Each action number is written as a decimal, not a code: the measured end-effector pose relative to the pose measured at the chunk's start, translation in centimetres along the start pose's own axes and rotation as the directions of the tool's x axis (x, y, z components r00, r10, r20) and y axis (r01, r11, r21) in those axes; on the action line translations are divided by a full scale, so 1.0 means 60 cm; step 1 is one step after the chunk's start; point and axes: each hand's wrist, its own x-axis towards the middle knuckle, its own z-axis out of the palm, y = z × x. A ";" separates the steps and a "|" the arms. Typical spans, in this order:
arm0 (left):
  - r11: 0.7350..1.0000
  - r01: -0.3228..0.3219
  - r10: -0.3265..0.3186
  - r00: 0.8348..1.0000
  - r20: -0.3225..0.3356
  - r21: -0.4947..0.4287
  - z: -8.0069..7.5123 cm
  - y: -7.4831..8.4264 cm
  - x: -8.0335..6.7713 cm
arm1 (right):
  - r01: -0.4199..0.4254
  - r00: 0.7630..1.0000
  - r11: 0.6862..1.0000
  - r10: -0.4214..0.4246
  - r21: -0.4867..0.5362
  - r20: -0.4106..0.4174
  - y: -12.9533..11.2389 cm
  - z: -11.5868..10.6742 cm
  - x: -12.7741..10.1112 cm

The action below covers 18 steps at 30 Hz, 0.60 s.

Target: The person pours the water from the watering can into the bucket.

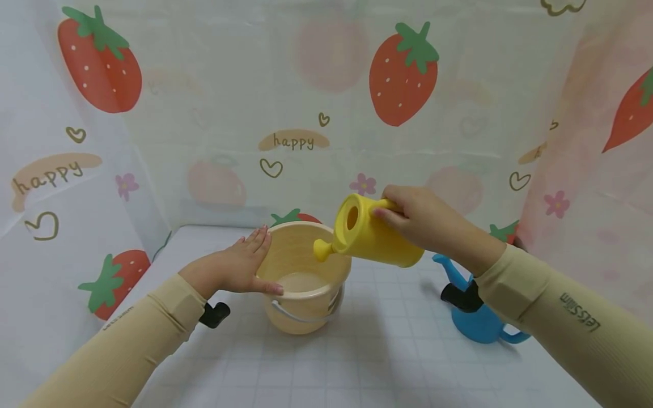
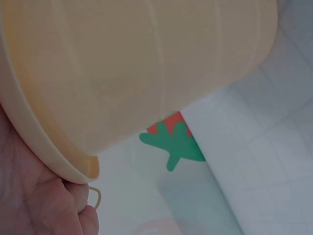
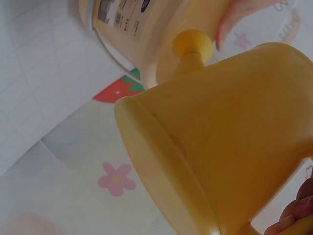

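A cream plastic bucket [image 1: 298, 314] stands upright on the table, its thin bail handle hanging down at the front. My left hand [image 1: 240, 263] rests on its left rim with straight fingers; in the left wrist view the palm lies against the bucket's rim [image 2: 46, 142]. My right hand [image 1: 423, 218] grips a yellow watering can [image 1: 380, 241] by its handle, above the bucket's right side. The can is tipped to the left, and its round sprinkler head [image 1: 322, 250] hangs over the bucket's mouth. In the right wrist view curled fingers [image 3: 296, 210] wrap the handle.
A blue watering can [image 1: 479, 326] stands on the table at the right, partly behind my right forearm. The white table [image 1: 224, 368] has a faint grid pattern. A strawberry-print curtain [image 1: 326, 85] hangs behind and at both sides. Black wrist cameras [image 1: 216, 314] protrude below the cuffs.
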 end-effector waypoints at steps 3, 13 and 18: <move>1.000 0.004 -0.004 1.000 -0.001 -0.002 0.000 -0.001 0.000 | 0.003 1.000 1.000 -0.003 -0.004 0.000 0.001 -0.002 0.000; 1.000 0.008 -0.008 1.000 -0.007 0.003 0.004 -0.003 0.003 | 0.011 1.000 1.000 -0.011 -0.008 0.003 0.001 -0.004 -0.001; 1.000 0.006 -0.006 1.000 -0.003 0.005 0.001 0.000 0.000 | 0.022 1.000 1.000 -0.022 -0.007 0.007 0.003 -0.006 0.000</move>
